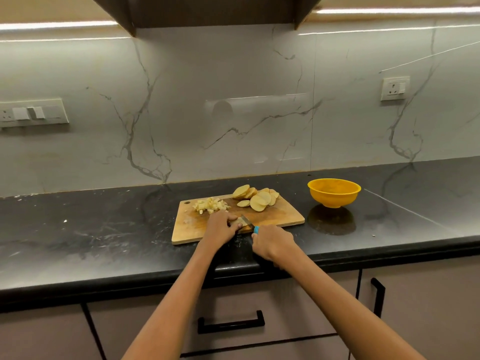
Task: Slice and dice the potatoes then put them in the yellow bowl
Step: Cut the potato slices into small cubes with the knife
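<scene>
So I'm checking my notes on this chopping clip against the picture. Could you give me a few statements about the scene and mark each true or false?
1. The yellow bowl stands on the cutting board. False: it stands on the black counter, right of the cutting board.
2. The right hand grips a knife with a blue handle. True.
3. The diced potato already lies in the bowl. False: it is piled at the board's far left; the bowl looks empty.
4. The potato slices lie at the board's far right. True.
5. The left hand holds a piece of potato on the board by the blade. True.
</scene>
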Demonstrator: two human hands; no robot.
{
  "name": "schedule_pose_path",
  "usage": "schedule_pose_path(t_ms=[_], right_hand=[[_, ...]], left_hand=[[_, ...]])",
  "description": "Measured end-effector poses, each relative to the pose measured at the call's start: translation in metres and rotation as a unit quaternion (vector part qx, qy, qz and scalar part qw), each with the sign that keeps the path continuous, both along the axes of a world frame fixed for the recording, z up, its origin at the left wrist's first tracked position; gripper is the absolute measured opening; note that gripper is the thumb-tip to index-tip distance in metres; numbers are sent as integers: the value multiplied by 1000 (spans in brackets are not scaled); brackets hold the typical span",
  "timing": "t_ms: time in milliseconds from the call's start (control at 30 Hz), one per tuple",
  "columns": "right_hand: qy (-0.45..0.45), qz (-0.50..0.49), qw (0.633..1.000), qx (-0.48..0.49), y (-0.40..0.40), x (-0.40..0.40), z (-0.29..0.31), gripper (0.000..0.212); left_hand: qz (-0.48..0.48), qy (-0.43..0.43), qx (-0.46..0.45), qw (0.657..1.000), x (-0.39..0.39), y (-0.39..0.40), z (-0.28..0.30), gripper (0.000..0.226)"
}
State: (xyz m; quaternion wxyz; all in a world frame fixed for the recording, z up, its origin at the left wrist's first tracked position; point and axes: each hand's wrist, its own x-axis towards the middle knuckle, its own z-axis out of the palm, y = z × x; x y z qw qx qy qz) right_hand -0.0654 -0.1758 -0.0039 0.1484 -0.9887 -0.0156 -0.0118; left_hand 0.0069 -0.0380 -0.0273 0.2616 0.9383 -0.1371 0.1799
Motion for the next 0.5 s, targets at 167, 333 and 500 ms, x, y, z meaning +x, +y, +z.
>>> schedule_pose_path(t_ms=[167, 333, 500], right_hand=[[-4, 10, 998, -60, 15, 11, 7, 32], [-60, 13, 976, -207, 23, -4, -11, 22], [-84, 4, 971, -223, 23, -9, -11, 21]], left_hand=[[-1, 5, -7, 1000, -1, 0, -1, 29], [21, -3, 7, 1000, -5, -2, 1, 27], [18, -19, 0, 1000, -7, -2, -4, 18]])
